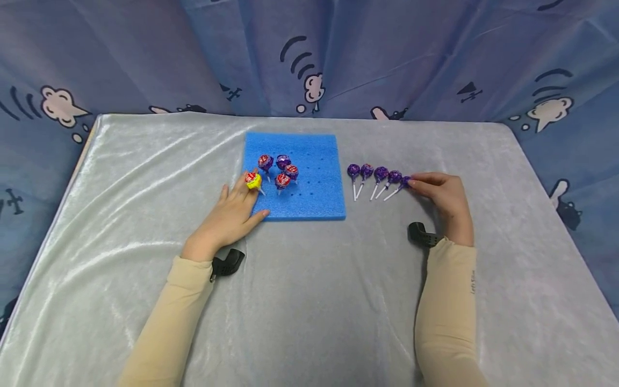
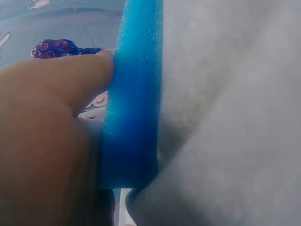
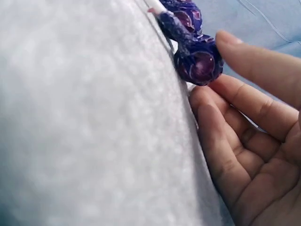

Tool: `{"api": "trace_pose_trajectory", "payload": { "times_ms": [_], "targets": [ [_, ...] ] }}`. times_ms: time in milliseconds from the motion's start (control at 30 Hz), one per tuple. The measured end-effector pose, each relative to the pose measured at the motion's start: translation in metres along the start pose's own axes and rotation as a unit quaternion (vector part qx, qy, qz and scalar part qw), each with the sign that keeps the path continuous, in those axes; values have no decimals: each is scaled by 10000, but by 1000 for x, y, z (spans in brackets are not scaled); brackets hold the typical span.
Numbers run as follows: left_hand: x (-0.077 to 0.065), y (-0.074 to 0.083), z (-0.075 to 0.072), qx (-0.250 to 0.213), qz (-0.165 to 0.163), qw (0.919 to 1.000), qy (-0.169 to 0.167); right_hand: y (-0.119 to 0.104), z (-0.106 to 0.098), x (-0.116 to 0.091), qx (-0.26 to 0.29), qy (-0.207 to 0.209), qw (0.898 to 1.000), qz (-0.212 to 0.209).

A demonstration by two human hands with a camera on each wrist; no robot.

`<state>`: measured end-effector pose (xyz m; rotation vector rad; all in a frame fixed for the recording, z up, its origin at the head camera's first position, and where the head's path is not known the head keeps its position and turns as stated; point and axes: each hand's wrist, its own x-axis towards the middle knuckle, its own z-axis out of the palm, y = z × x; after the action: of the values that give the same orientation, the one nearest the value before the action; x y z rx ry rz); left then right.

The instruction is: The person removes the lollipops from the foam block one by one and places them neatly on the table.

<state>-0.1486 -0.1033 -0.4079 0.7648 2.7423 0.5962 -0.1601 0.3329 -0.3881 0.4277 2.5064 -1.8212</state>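
Blue foam block [image 1: 319, 201] on table [image 1: 309, 301] carries five sticks-down lollipops: yellow lollipop [image 1: 253, 181] at left, leaning; four purple-red lollipops [image 1: 282, 181] near it. Small holes across right half. Left grip [image 1: 234, 212] spread wide, resting on block's left edge. Right grip [image 1: 437, 193] narrow, pinching end purple lollipop [image 1: 405, 181], rightmost of table row right of block.

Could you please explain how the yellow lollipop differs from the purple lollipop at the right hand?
Wrapper: the yellow lollipop is yellow and red; the purple lollipop looks mostly purple.
Pose: the yellow lollipop stands tilted in the foam; the purple lollipop lies over the cloth, its head pinched by the right hand.
Both have a round, wrapped head on a white stick.
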Motion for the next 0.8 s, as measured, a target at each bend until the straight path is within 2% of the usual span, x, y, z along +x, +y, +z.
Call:
{"api": "trace_pose_trajectory", "payload": {
  "times_ms": [233,367,567,700,800],
  "targets": [
    [1,1,-1,-23,-20,10000,-36,1,-2,0,-649,159,9976,-156],
    [1,1,-1,-31,-50,10000,-58,-1,2,1,-888,532,9940,-366],
    [0,1,-1,-7,-6,10000,-10,-14,14,2,-594,1136,9887,-777],
    [1,1,-1,21,-22,10000,-9,-24,26,2,-127,1112,9893,-937],
    [1,1,-1,16,-43,10000,-31,-31,37,1,-38,976,9888,-1125]
  ]
}}
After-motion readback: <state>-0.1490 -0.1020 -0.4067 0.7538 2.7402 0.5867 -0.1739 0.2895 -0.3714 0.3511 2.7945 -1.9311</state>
